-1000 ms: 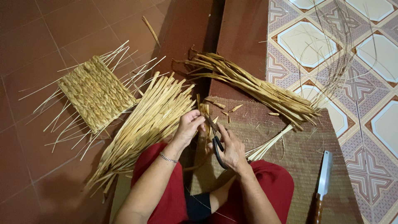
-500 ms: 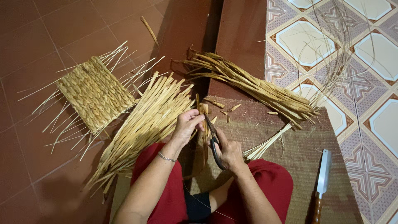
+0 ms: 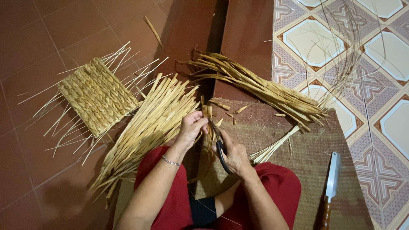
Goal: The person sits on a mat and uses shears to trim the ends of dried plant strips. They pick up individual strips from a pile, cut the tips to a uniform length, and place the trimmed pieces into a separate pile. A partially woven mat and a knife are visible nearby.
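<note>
Tiled floor (image 3: 51,25), woven mat (image 3: 294,162), reed bundles (image 3: 149,127), knife (image 3: 330,187)

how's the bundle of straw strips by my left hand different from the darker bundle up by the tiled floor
The left bundle is pale yellow, with flat, straight strips fanned out neatly on the red floor. The darker bundle is browner, with more twisted, uneven strips packed tighter, lying across the woven mat's edge and the patterned tiles. Both lie loose and diagonal, and both are dried plant strips.

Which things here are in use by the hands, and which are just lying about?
In use: left hand, strips it holds, right hand, black-handled scissors.
Lying about: woven panel, loose strip pile, dark bundle, knife, mat.
</note>
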